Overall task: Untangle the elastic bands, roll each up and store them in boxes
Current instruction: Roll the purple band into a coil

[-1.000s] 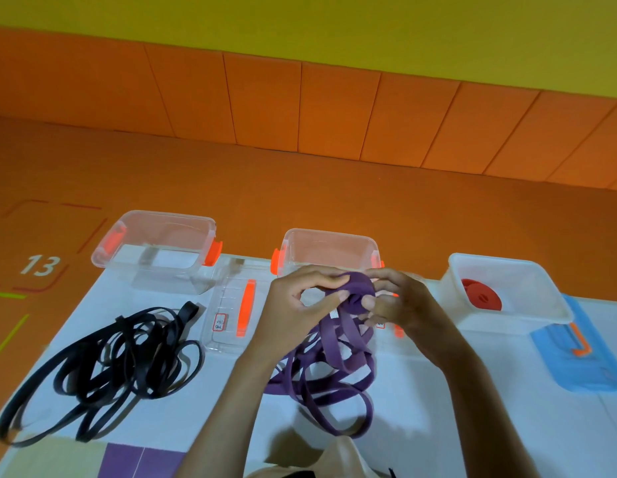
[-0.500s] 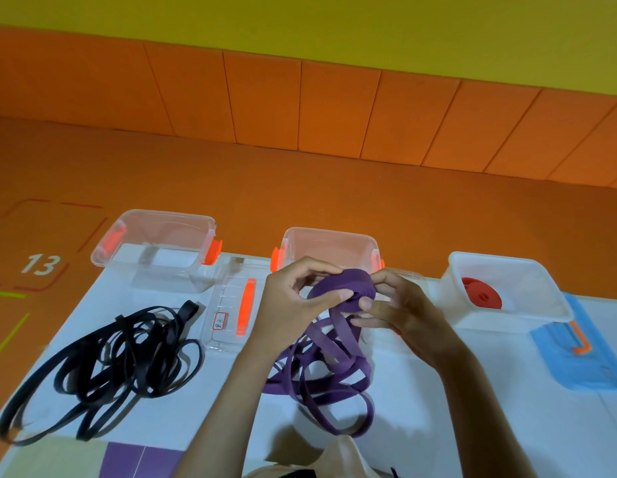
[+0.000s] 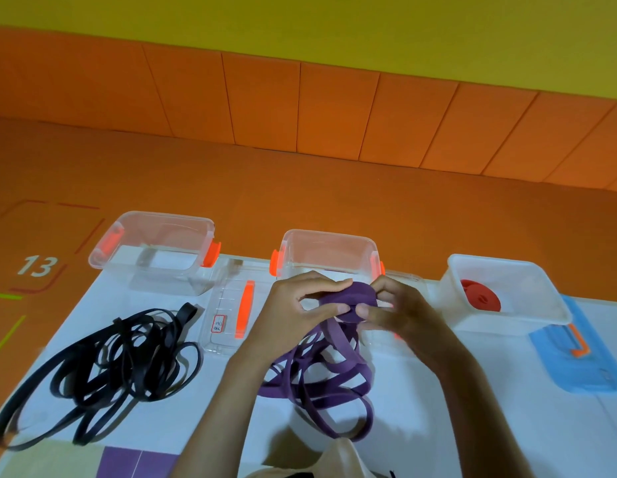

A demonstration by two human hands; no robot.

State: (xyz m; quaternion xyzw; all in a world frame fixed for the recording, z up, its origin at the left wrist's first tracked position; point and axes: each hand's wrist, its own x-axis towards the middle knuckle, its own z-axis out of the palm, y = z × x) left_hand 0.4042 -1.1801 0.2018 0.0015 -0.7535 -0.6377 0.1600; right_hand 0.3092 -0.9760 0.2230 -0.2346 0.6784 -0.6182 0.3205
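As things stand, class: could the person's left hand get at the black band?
Probably not at once. The left hand is busy pinching the purple band with the right hand. Once it lets go, the black band lies uncovered on that side.

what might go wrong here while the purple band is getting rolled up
Both hands, left hand and right hand, pinch a small roll of the purple band, so a slip would probably let it spring loose. The loose tail on the table still lies in crossed loops and may snag or knot as it feeds in. The black band lies in a loose heap close by, so the purple loops might drag into it.
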